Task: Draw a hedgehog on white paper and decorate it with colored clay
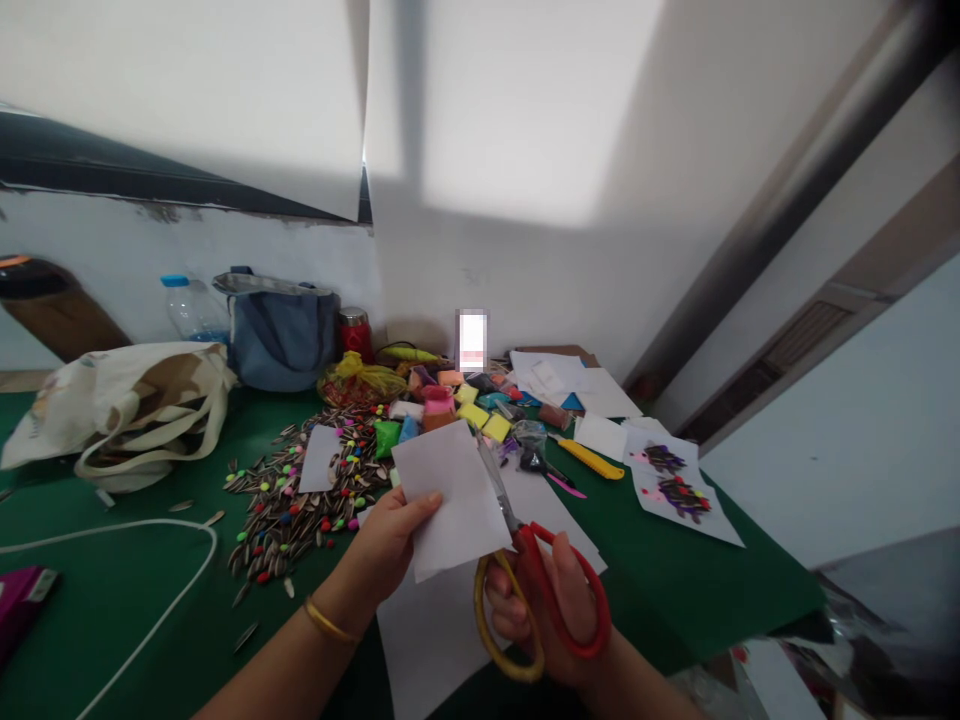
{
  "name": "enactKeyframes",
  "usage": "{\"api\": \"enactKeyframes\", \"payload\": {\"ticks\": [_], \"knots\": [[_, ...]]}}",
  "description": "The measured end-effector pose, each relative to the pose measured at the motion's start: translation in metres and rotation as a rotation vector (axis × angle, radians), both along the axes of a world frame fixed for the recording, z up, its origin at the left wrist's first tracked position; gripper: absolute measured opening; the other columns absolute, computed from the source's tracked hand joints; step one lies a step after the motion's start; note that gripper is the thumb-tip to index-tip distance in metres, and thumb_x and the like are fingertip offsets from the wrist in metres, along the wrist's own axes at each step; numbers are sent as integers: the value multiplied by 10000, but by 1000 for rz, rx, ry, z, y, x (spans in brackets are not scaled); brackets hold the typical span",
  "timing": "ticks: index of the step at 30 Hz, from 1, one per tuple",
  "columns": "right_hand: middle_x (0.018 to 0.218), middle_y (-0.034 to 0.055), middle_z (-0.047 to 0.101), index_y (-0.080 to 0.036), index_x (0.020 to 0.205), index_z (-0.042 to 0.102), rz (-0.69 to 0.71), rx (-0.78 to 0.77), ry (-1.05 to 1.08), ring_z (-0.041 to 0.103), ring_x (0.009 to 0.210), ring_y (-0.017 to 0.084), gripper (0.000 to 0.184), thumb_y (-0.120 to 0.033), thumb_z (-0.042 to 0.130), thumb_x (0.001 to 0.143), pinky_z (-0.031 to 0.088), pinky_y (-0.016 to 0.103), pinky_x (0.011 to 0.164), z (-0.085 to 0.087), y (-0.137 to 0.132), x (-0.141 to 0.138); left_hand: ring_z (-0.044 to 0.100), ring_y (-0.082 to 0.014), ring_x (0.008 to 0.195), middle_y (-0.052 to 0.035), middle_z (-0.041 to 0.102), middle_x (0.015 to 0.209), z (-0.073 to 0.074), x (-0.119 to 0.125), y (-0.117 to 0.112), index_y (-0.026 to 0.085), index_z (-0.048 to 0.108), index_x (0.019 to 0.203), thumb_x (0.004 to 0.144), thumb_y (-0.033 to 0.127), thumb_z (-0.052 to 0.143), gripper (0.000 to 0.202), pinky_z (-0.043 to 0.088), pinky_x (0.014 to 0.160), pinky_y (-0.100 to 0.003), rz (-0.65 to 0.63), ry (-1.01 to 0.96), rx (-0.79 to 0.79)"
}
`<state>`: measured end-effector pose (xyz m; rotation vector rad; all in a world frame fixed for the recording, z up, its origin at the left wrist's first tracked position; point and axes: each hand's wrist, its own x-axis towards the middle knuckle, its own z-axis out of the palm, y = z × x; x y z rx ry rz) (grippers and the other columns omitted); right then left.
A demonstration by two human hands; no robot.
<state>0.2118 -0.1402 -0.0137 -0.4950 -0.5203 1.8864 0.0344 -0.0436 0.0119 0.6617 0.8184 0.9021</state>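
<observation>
My left hand [386, 545] pinches the lower left edge of a white sheet of paper [450, 495], thumb on top, holding it up over the green table [135, 580]. My right hand [544, 610] grips scissors [536, 590] with one red and one yellow handle loop. The blades run up along the paper's right edge. A gold bangle sits on my left wrist. More white paper [427, 640] lies flat under both hands.
A pile of sunflower seeds with coloured beads [300, 490] lies left of the hands. Coloured clay packets [450, 405], a yellow knife [592, 460], printed sheets [675, 485], a canvas bag [127, 405], a blue bag [281, 335] and a white cable [150, 560] crowd the table.
</observation>
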Motion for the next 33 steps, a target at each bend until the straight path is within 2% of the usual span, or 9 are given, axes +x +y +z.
{"api": "enactKeyframes", "payload": {"ticks": [5,8,11,15,18,23,27,33], "knots": [[541,-49,392,-116,756,586,76,61,83,260,441,45,743,-851,483,745,188,195,429,-5,4,-3,721,-265,693,-146,767,897,1,0,0,91,699,994,642,226,828,399,565,641,-331,3,-4,-16],[500,-78,345,-123,741,555,107,88,111,223,411,31,732,-850,472,750,164,189,414,-8,5,-3,718,-262,670,-143,768,878,0,0,0,88,696,1019,652,224,821,411,562,632,-332,-1,-6,-12],[538,-58,385,-127,768,563,96,89,94,244,435,38,736,-857,469,743,188,193,433,-7,3,-1,717,-259,668,-144,768,882,-1,0,0,87,701,998,652,222,824,391,559,628,-326,-2,-17,-8],[727,16,498,-142,866,585,35,12,84,342,544,72,734,-856,524,709,246,220,496,-5,1,1,723,-265,722,-147,768,896,0,1,-1,87,712,963,646,221,833,365,559,657,-316,-11,-27,-9],[802,33,513,-149,897,591,36,-15,117,349,567,79,714,-839,529,725,248,229,507,-4,0,1,722,-261,730,-150,767,906,-1,1,-1,85,713,956,645,227,839,365,558,657,-306,-11,-25,2],[781,26,506,-168,925,597,43,-19,120,327,547,82,693,-831,517,741,225,238,500,-5,-2,0,720,-267,703,-150,766,904,-3,-1,0,95,711,975,664,229,826,358,564,641,-331,-15,-22,5],[707,19,489,-160,846,600,76,25,85,317,525,83,721,-861,477,732,218,242,500,-4,-2,1,721,-263,722,-145,766,901,-1,0,0,95,714,968,654,225,832,359,566,655,-325,-13,-9,22],[754,32,507,-157,844,597,54,22,83,325,542,87,702,-844,484,747,221,242,498,1,-1,2,721,-257,733,-146,766,915,-3,-3,2,96,714,977,660,235,830,365,567,667,-318,-17,2,41]]}}
